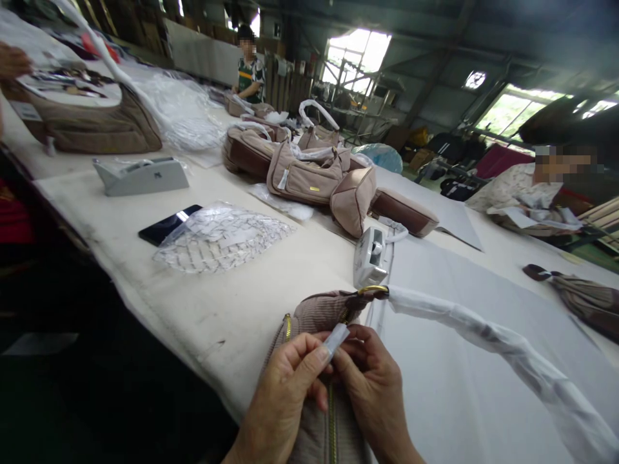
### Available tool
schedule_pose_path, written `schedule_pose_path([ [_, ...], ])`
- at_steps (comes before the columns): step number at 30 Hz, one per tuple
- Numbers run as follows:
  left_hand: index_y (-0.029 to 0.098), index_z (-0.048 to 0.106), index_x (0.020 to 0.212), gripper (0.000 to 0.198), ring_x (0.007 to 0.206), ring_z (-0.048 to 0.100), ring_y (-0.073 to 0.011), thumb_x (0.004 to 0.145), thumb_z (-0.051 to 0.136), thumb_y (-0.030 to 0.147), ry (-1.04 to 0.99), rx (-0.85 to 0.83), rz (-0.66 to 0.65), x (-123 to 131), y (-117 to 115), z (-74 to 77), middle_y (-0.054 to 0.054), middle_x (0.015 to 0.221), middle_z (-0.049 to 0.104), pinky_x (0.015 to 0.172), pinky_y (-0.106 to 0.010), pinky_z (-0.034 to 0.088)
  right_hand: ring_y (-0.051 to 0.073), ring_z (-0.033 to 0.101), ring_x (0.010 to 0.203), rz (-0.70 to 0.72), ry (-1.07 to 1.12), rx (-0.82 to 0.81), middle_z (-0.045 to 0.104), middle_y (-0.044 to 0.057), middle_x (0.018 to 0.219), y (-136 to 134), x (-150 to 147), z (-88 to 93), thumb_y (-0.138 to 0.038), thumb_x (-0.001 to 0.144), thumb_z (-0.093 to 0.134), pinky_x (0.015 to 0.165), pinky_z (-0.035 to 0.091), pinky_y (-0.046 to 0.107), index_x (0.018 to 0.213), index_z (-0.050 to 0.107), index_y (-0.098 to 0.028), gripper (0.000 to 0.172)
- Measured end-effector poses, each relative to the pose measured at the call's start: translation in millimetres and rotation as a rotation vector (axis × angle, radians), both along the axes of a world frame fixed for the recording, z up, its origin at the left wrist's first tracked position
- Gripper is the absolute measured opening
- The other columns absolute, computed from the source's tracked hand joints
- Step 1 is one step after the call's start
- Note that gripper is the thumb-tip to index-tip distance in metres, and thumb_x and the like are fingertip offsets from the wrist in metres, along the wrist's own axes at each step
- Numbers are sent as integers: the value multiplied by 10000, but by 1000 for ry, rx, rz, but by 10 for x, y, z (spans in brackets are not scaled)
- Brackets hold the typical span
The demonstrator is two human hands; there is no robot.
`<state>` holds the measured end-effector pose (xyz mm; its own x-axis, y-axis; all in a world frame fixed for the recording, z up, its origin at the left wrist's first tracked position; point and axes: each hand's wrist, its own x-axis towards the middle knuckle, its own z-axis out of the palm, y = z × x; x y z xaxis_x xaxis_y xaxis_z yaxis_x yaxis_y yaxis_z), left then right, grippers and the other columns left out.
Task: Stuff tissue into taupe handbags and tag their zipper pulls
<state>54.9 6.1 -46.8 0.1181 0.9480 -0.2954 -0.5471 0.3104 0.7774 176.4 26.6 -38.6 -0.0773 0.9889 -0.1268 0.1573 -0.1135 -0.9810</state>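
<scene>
A mauve handbag (322, 312) with a gold zipper lies at the table's near edge, under both my hands. My left hand (285, 393) and my right hand (372, 380) meet over the zipper, fingers pinched together on a small strip of clear tape (335, 339). The bag's strap (488, 335), wrapped in white paper, runs off to the right from a gold ring (373, 289).
A small tape dispenser (369, 256) stands just beyond the bag. Further back lie a pile of similar handbags (309, 174), a plastic bag of tags (220, 237), a dark phone (167, 225) and a grey tape dispenser (140, 175). Other people work at the far end and the right.
</scene>
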Motion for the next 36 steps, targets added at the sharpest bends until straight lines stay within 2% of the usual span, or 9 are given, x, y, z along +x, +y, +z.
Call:
schedule_pose_path([
  [4,121,564,729,264,616,487,-93,764,669,360,-112,-41,3,-10,-16,44,-23,742,552,417,-148,410,161,655,611,-68,-300,434,700,27,772,-20,58,-191,-310,846,613,554,518,244,956,518,-224,168],
  [8,117,547,737,290,577,486,-84,799,633,387,-122,-43,8,6,-25,52,-8,697,532,433,-163,432,139,627,601,204,-612,970,674,20,719,91,177,-146,-131,865,543,561,481,231,1131,575,-230,285],
  [13,137,509,727,317,544,487,-81,833,568,430,-25,-3,6,37,-16,36,12,657,510,449,-172,419,126,525,458,414,-833,1220,596,22,570,274,211,36,-162,896,463,464,405,241,1072,608,-127,230],
  [17,144,499,733,329,460,478,-59,843,534,453,187,50,-34,11,-29,2,23,646,523,429,-166,367,131,573,508,453,-728,1020,648,27,641,227,278,35,-151,897,449,505,447,231,1122,586,-164,263],
  [21,146,521,765,326,424,461,-45,875,477,449,382,69,-26,-45,-83,47,39,628,514,444,-165,336,103,466,418,102,-411,328,561,-18,567,43,311,55,-406,878,525,417,380,217,1086,591,-175,317],
  [25,165,530,720,303,485,453,-83,873,467,419,609,132,-5,-48,-151,155,41,588,473,479,-194,348,39,256,341,218,-60,-258,362,-72,423,8,179,151,-617,782,569,343,187,184,725,551,-145,476],
  [31,179,539,671,220,579,525,-133,843,498,309,851,277,68,-83,-234,159,-2,630,562,540,-226,407,10,195,338,292,223,-417,334,-93,419,103,46,173,-516,675,734,337,153,160,674,516,-154,423],
  [34,184,583,774,182,732,603,-173,849,497,326,885,342,253,-308,-277,-44,-50,818,639,659,-268,496,48,265,328,219,55,-369,378,-73,408,54,239,124,-554,710,692,326,197,188,840,615,-169,414],
  [36,185,601,962,233,991,611,-232,875,474,359,889,269,394,-456,-322,-263,-102,1071,641,839,-360,512,111,441,394,134,-136,-265,517,-27,490,11,440,74,-553,722,681,358,338,219,1006,647,-205,450],
])
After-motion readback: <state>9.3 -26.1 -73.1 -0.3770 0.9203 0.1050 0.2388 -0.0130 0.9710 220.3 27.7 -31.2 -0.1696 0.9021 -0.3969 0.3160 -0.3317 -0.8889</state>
